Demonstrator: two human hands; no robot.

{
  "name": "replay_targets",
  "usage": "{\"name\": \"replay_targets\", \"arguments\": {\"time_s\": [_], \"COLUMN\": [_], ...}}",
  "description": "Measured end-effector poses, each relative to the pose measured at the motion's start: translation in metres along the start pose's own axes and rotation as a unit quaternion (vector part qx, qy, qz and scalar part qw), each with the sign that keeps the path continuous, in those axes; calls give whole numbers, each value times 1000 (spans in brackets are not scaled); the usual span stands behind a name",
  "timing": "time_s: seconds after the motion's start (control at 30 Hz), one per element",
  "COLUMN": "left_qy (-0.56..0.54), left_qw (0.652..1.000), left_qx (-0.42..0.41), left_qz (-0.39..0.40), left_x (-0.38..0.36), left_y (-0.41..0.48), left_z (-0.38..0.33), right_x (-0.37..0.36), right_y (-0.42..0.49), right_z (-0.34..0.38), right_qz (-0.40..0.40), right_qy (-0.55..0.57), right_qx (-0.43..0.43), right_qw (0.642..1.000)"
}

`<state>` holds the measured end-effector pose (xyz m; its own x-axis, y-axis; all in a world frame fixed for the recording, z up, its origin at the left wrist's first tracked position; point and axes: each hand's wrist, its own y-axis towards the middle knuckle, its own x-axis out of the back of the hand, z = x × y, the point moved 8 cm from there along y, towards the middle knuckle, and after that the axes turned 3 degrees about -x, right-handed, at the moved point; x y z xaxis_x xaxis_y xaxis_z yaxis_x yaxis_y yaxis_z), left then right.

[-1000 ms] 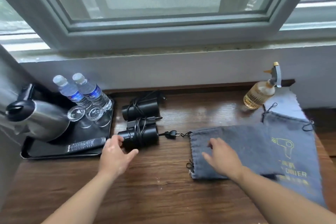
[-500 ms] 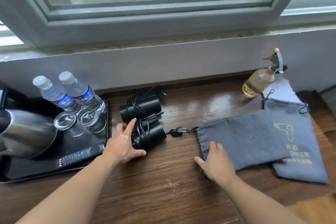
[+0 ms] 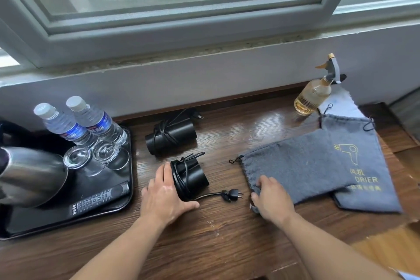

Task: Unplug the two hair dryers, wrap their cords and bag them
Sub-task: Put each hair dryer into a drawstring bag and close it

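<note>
Dryer black, cord-wrapped, gripped by left hand; right hand pinching grey bag

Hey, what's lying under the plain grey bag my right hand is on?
The plain grey bag overlaps a second grey bag printed with a yellow hair dryer logo. Part of that bag's lettering is covered; anything else beneath the cloth is hidden.

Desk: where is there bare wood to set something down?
Bare wood lies between the far hair dryer and the spray bottle, and along the near edge. The tray at left is crowded; the near hair dryer and the bags take the middle and right.
</note>
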<state>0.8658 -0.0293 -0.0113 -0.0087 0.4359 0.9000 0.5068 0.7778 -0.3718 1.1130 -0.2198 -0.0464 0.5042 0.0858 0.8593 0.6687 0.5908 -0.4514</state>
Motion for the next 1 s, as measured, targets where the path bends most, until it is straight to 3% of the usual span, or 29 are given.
{"name": "replay_targets", "arguments": {"time_s": [0.17, 0.37, 0.73, 1.0], "left_qy": [25, 12, -73, -33], "left_qw": [999, 1000, 985, 996], "left_qx": [11, 19, 155, 85], "left_qz": [-21, 8, 6, 23], "left_x": [-3, -6, 1, -3], "left_y": [5, 5, 17, 11], "left_z": [-7, -4, -22, -3], "right_x": [-2, -2, -3, -3], "right_y": [3, 5, 9, 11], "right_z": [-1, -6, -6, -11], "right_qz": [1, 9, 13, 28], "right_qy": [3, 21, 23, 38], "right_qx": [6, 15, 21, 31], "right_qw": [1000, 1000, 999, 998]}}
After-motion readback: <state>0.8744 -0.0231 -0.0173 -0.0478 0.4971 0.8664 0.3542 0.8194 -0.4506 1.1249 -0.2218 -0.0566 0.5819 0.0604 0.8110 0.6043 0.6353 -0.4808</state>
